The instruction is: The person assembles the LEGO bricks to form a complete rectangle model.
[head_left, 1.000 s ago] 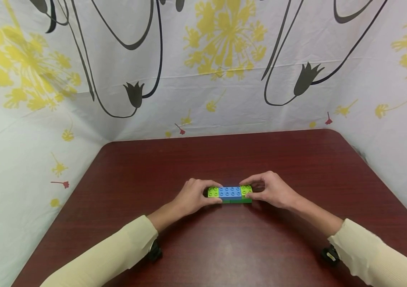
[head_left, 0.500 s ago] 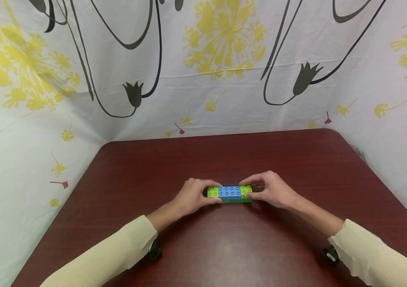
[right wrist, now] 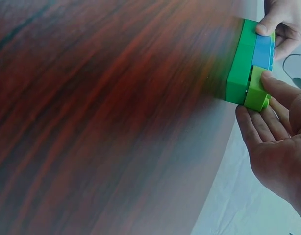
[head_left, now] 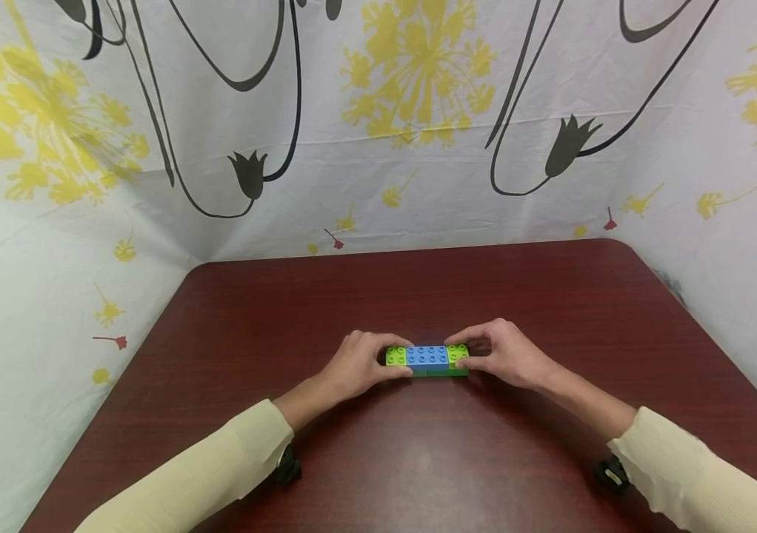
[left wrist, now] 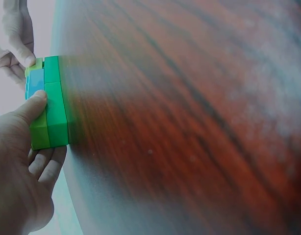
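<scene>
A row of studded toy building bricks sits mid-table in the head view: a blue brick (head_left: 427, 358) between a left lime brick (head_left: 395, 356) and a right lime brick (head_left: 458, 352). Beneath them runs a layer of darker green bricks (head_left: 447, 373). My left hand (head_left: 355, 364) holds the left lime brick, thumb on the near side and fingers behind. My right hand (head_left: 515, 354) pinches the right lime brick (right wrist: 257, 85). In the right wrist view a narrow dark gap shows between that brick and the green layer (right wrist: 237, 78); its fit cannot be told.
The bricks stand on a dark red-brown wooden table (head_left: 412, 451) with rounded far corners. A white cloth (head_left: 378, 178) printed with yellow and grey flowers hangs behind and at both sides. A small black device (head_left: 287, 468) is at the left wrist, another black device (head_left: 612, 474) at the right.
Both hands keep their hold on the lime bricks, and the bricks stay in place. The right hand and forearm have shifted very slightly.
</scene>
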Action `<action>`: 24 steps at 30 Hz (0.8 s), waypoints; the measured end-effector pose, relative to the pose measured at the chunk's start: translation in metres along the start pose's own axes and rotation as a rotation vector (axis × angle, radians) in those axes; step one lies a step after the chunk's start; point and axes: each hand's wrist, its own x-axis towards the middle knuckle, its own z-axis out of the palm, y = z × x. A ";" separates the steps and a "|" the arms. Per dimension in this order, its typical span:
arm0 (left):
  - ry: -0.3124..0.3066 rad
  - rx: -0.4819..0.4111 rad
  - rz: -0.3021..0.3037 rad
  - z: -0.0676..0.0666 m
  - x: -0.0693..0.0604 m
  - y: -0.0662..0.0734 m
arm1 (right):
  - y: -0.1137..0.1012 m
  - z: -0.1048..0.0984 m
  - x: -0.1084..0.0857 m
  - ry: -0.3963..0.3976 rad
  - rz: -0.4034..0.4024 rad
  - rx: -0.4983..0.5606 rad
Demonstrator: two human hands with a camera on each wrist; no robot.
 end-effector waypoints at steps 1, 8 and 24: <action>0.001 -0.002 0.001 0.000 0.000 0.000 | 0.000 0.000 0.000 -0.001 -0.001 -0.006; 0.003 0.005 -0.001 0.000 0.000 0.001 | 0.000 0.001 -0.001 0.000 0.005 -0.037; 0.012 0.007 0.017 0.000 0.000 -0.001 | 0.000 0.003 -0.002 0.025 0.004 -0.113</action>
